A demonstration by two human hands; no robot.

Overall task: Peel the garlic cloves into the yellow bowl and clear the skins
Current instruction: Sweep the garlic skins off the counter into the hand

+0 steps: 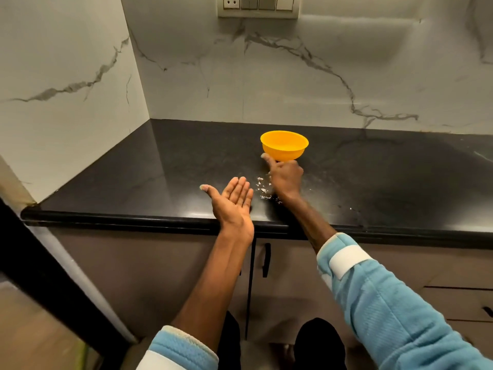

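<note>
A yellow bowl [284, 145] stands upright on the black countertop [160, 182]; its contents are hidden from this angle. Small white garlic skins [262, 186] lie scattered on the counter in front of it. My right hand [284, 177] rests on the counter just before the bowl, side down among the skins, one finger stretched left near the bowl's base and the others curled. My left hand [233, 202] is held palm up with straight fingers at the counter's front edge, left of the skins, holding nothing.
A few more skin flecks [350, 209] lie to the right on the counter. Marble walls close the back and left sides. A switch panel [257, 5] sits high on the back wall. Cabinet doors with a black handle [266, 260] are below the counter.
</note>
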